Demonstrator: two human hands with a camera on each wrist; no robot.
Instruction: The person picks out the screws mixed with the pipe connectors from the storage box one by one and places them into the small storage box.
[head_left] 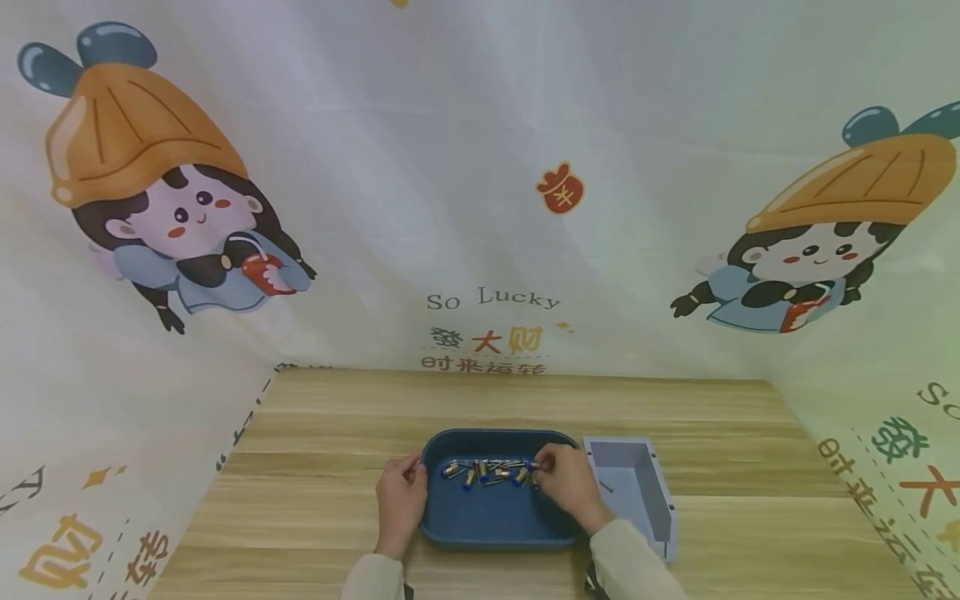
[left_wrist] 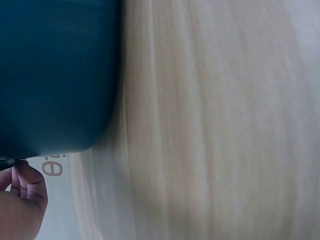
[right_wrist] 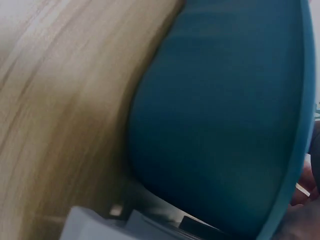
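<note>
Head view: one blue tray (head_left: 487, 518), rounded corners, raised rim, set at the lower centre of the frame on a wood-grained bench (head_left: 315, 467). Contents: a loose pile of small brass-coloured fittings (head_left: 482, 472) with blue ends, mixed with slim metal pins (head_left: 497, 481), strewn across the upper half of the tray floor; the lower half was bare. One left hand (head_left: 401, 493), at the tray's left side, thumb and fingers pinching the rim; the left wrist view recorded the same grip at its lower left, below the tray's outer wall. One right hand (head_left: 567, 477), reaching over the tray's right side, fingers bent and gathered at the right end of the pile; whether they pinched a fitting could not be told. Both wrists emerged from pale sleeves (head_left: 636, 567) at the bottom of the frame. One grey bin (head_left: 632, 500), just beside the tray to the right, partly covered by the right forearm, held a single small pin-like piece near its left wall. Right wrist view: tray wall filling the centre and right, bin edge at the bottom. Backdrop: white cloth (head_left: 375, 167) printed with cartoon figures and lettering.
</note>
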